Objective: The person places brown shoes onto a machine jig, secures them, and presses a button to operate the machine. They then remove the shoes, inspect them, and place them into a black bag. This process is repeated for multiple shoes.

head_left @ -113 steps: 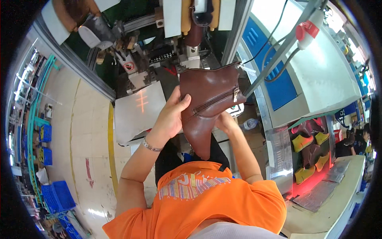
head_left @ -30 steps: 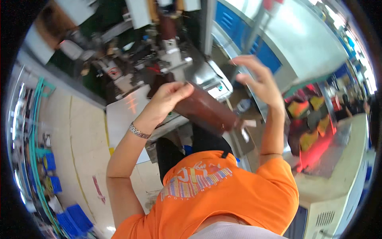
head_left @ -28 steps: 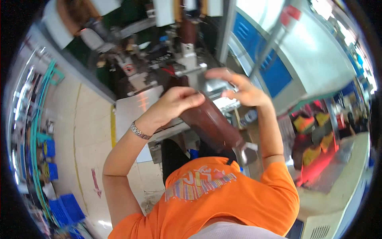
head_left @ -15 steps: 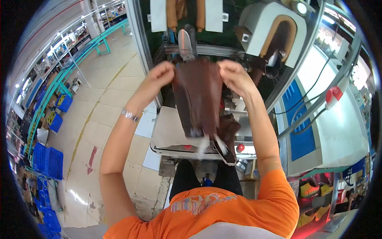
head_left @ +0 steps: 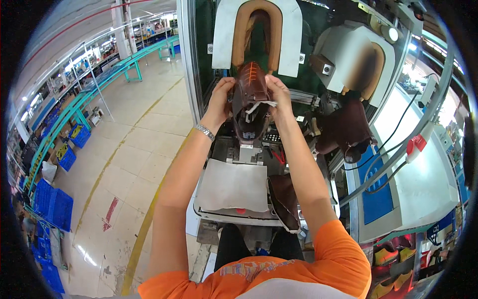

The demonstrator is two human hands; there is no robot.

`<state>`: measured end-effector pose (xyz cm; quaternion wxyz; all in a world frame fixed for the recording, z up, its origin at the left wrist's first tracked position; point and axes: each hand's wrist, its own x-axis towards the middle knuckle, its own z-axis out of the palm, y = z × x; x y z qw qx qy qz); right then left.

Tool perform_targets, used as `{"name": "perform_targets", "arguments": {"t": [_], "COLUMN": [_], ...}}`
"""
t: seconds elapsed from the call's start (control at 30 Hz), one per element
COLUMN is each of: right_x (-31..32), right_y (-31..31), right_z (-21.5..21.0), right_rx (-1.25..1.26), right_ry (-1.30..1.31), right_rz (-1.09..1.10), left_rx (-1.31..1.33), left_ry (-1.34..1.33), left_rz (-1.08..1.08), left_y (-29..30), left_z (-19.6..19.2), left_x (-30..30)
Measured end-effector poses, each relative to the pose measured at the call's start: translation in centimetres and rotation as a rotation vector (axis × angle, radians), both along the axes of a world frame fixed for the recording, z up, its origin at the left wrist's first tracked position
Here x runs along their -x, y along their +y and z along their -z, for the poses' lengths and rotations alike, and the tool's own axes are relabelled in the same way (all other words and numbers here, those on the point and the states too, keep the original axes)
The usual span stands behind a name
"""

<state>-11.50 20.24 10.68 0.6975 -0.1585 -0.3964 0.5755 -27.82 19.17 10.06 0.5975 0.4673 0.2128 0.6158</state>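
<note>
A dark brown leather boot upper (head_left: 252, 92) with orange lacing sits in front of me at the machine, its opening toward me and a white lining edge showing. My left hand (head_left: 220, 102) is closed on its left side, and my right hand (head_left: 280, 97) grips its right side with the thumb near the lacing. The metal form seen earlier is hidden, apparently beneath the leather. Just beyond stands a white U-shaped clamp (head_left: 290, 40) with a tan padded lining. On the right station another brown boot upper (head_left: 343, 127) hangs below a second padded clamp (head_left: 326, 45).
A pale sheet (head_left: 234, 187) covers part of the machine's front table, with another brown upper (head_left: 284, 199) beside it. Red-handled pliers (head_left: 279, 157) lie behind these. A metal frame post (head_left: 188, 60) stands left; a hose with a red-and-white fitting (head_left: 416, 147) crosses the right.
The upper has turned from hanging broad and flat to having its laced front up, and it now covers the metal form. Both hands have stayed on its sides. The view has shifted.
</note>
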Motion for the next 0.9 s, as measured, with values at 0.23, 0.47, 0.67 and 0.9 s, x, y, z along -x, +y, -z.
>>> {"name": "perform_targets", "arguments": {"t": [0.23, 0.47, 0.67, 0.9], "right_x": [-0.6, -0.4, -0.2, -1.2], "right_y": [1.8, 7.8, 3.8, -4.4], "right_z": [0.2, -1.2, 0.5, 16.9], "right_rx": [0.023, 0.156, 0.147, 0.478], "right_ry": [-0.031, 0.022, -0.406, -0.189], "right_rz": [0.069, 0.238, 0.285, 0.177], "left_rx": [-0.009, 0.053, 0.047, -1.105], "left_ry": [-0.025, -0.174, 0.038, 0.824], "left_rz": [-0.057, -0.05, -0.392, -1.129], "left_y": [2.1, 9.1, 8.2, -9.4], "left_z": [0.7, 0.5, 4.1, 2.2], "left_x": [-0.4, 0.1, 1.2, -1.8]}}
